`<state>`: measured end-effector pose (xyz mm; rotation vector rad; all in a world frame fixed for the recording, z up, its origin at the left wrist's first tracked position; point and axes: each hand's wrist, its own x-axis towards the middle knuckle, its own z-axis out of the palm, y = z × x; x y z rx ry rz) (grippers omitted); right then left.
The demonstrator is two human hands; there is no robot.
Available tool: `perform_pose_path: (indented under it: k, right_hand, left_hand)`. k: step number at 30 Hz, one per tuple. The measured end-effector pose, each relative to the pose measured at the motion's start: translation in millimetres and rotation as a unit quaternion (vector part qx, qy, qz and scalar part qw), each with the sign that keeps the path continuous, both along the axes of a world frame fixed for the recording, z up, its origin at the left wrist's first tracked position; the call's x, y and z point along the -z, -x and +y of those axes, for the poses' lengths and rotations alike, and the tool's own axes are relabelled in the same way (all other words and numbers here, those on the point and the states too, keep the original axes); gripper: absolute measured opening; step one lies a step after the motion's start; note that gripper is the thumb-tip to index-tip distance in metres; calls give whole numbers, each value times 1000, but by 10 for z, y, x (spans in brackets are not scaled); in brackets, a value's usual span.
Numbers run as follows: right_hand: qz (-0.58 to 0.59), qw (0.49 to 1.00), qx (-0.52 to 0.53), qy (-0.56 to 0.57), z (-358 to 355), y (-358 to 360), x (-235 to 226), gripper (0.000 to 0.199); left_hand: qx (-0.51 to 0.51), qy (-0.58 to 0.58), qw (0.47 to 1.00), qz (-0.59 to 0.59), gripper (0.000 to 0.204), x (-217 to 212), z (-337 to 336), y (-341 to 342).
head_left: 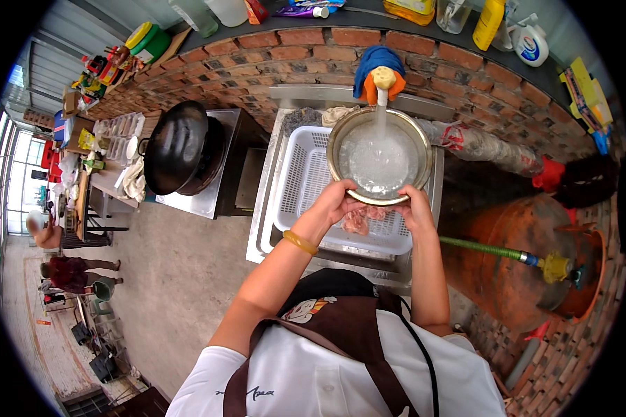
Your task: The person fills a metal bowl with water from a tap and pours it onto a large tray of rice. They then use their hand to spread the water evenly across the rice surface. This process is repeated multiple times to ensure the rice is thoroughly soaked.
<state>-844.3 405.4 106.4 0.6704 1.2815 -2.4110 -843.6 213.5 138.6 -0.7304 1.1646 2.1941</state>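
Both of my hands grip the near rim of a round metal bowl [332,154]. Water [381,121] runs from a tap [383,78] wrapped in blue and orange cloth and splashes into the bowl. My left hand [335,199] closes on the rim at its near left, with a yellow bangle on that wrist. On the near right side, my right hand [417,206] closes on the rim. Below the bowl, a white perforated plastic basket [300,167] sits in the steel sink [266,201]. Pieces of pinkish raw meat [355,222] lie in it, partly hidden by the bowl.
A black wok [177,147] leans on a steel stove [238,167] to the left. At the right stands a rusty orange gas cylinder [508,257] with a green hose [483,245]. Bottles line the shelf [358,21] above the brick wall. Two people are far off at the left.
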Motion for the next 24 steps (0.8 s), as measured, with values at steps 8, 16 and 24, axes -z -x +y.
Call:
perform_pose_path:
  k: [8,16,24]
  right_hand:
    - [4,1000,23,-8,-8,9,1,16]
    - [-16,1000,-18,-9,36,2,-34,41]
    - [-9,999,33,-6,16,49,-1,13]
  left_hand:
    - [-1,-4,1000,8,34,-84,8,12]
    - [4,0,1000,18,34,1,11,27]
    - [16,18,999,24,36,-23,42,107]
